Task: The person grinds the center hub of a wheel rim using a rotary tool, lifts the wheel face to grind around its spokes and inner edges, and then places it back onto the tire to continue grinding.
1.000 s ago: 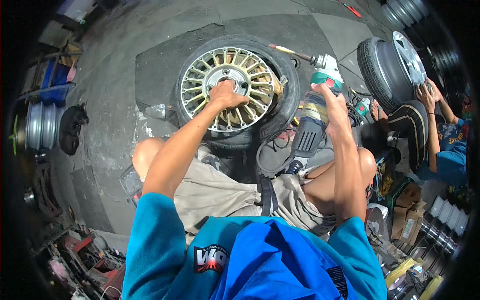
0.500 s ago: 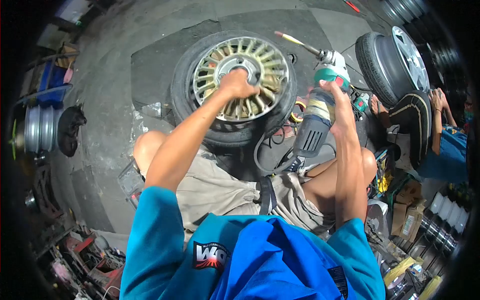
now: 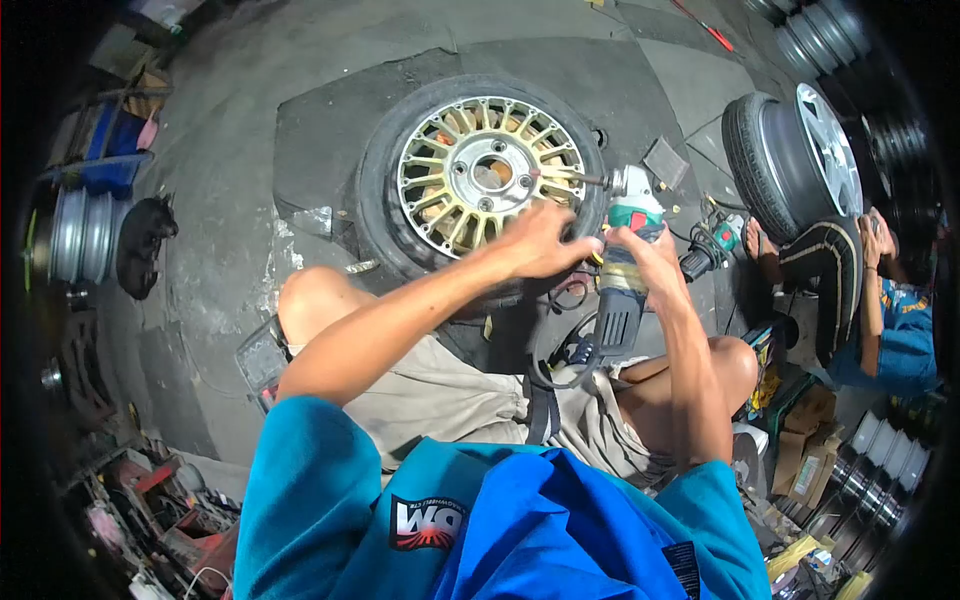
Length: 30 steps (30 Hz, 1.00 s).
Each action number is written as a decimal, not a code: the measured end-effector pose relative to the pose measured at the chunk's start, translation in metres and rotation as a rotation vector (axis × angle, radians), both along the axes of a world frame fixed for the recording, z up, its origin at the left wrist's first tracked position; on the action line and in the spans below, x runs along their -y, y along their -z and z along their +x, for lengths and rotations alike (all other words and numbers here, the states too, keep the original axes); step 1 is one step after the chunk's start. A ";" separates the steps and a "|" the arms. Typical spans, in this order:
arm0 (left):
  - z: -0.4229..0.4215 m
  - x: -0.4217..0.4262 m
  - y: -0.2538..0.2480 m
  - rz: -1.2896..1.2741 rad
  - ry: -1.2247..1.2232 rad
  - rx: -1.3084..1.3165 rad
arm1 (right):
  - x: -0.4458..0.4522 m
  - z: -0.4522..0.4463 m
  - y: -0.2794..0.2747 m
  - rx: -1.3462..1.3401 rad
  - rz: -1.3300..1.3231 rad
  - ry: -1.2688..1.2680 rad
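Note:
A multi-spoke wheel rim [image 3: 497, 165] lies face up over a black tyre [image 3: 385, 215] on the floor in front of me. My left hand [image 3: 543, 238] is over the rim's lower right edge, fingers apart and thumb stretched toward the power tool, holding nothing. Around the taped body of the power tool [image 3: 622, 290] my right hand [image 3: 655, 262] is closed. The tool's green and silver head points away from me, and its thin rod reaches left over the rim, near the hub. Whether the rod touches the rim cannot be told.
A co-worker's hands [image 3: 877, 237] are by another tyre and wheel [image 3: 770, 160] at the right. A second grinder [image 3: 715, 245] lies between us. A black animal [image 3: 146, 247] and a silver rim [image 3: 82, 235] are at the left. A cardboard box [image 3: 803, 450] stands lower right.
My left hand has let go of the rim's hub and moved right toward the tool. The rim has shifted slightly right and lies flatter. The tool has come down, its rod now over the rim.

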State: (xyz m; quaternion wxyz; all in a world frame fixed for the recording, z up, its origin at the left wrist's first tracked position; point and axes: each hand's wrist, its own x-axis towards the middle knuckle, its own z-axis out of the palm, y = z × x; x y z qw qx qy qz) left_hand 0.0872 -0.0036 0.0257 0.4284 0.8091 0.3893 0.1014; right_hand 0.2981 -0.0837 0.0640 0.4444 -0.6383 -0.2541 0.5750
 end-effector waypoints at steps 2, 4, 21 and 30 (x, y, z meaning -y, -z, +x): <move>0.013 0.020 -0.009 -0.626 -0.066 0.177 | -0.001 0.011 0.032 0.183 0.010 0.002; 0.023 0.022 0.000 -0.893 -0.131 0.246 | -0.003 0.003 0.027 0.172 -0.009 -0.031; 0.034 0.008 0.001 -0.952 -0.320 0.212 | -0.035 -0.011 0.056 0.149 -0.129 -0.255; 0.041 0.012 -0.002 -0.985 -0.314 0.305 | -0.032 -0.007 0.046 0.226 -0.193 -0.237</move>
